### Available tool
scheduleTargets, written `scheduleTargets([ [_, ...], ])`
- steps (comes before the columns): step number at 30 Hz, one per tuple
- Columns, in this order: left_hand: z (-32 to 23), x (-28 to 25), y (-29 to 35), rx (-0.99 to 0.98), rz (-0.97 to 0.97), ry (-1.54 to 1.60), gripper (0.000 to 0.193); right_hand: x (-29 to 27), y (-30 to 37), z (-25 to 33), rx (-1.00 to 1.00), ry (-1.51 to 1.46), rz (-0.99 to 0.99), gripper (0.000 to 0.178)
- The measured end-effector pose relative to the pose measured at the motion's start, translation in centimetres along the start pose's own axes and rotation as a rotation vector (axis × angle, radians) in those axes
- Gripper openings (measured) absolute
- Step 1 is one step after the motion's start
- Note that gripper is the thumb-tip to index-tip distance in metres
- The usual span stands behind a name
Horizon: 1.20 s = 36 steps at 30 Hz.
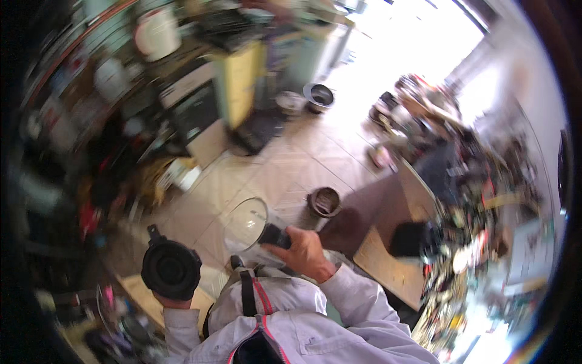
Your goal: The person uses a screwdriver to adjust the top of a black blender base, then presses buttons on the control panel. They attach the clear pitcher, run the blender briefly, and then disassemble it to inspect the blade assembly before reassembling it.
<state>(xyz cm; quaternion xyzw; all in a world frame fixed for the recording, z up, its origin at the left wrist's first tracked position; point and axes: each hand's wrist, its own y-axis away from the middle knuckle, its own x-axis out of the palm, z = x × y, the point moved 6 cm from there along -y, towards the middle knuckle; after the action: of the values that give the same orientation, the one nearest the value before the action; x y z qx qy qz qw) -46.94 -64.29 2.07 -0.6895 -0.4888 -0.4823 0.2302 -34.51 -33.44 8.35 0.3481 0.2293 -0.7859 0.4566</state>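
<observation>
In my right hand (305,253) is a clear jug (247,221) with a black handle; my fingers are wrapped round the handle. The jug's round rim faces up and away from me, in front of my legs. My left hand (173,301) is closed beneath a black round lid-like part (171,268) with a small tab sticking out at its edge. This part has a ringed, stepped middle and hides most of my left fingers. The jug and the black part are held apart, the jug to the right.
A brown pot (324,202) stands on the tiled floor ahead, and a dark bowl (319,96) farther off. To the right is a wooden table (388,258) beside heaped clutter. A yellow panel (241,82) and crowded shelves stand left. Bright light fills the far opening.
</observation>
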Motion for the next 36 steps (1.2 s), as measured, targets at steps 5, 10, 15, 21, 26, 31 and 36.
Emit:
scheduleTargets([
  [5,6.5,-0.6,-7.0,-0.410,-0.038,-0.062,0.062,-4.2,9.1,-4.5,0.332,-0.111,-0.182,0.051],
  [10,16.3,3.4,-11.0,-0.679,0.123,-0.173,0.060,-6.5,18.0,-6.5,0.610,-0.115,-0.396,0.052],
  [15,29.2,7.5,-10.1,-0.974,0.194,-0.209,0.060,-9.1,26.9,-7.6,0.866,-0.080,-0.681,0.050],
  [21,43.4,11.6,-5.2,-1.297,0.287,-0.198,0.068,-9.3,35.8,-10.3,1.102,-0.101,-0.913,0.047],
  [26,53.6,14.3,-2.1,-1.482,0.341,-0.225,0.073,-10.4,40.2,-11.0,1.200,0.006,-1.056,0.043],
  [31,62.5,16.2,-0.8,-1.604,0.336,-0.333,0.074,-10.4,43.3,-11.9,1.375,-0.052,-1.183,0.046],
  [36,71.4,18.0,-1.2,-1.602,0.352,-0.612,0.074,-11.1,44.0,-12.0,1.527,-0.046,-1.305,0.044],
])
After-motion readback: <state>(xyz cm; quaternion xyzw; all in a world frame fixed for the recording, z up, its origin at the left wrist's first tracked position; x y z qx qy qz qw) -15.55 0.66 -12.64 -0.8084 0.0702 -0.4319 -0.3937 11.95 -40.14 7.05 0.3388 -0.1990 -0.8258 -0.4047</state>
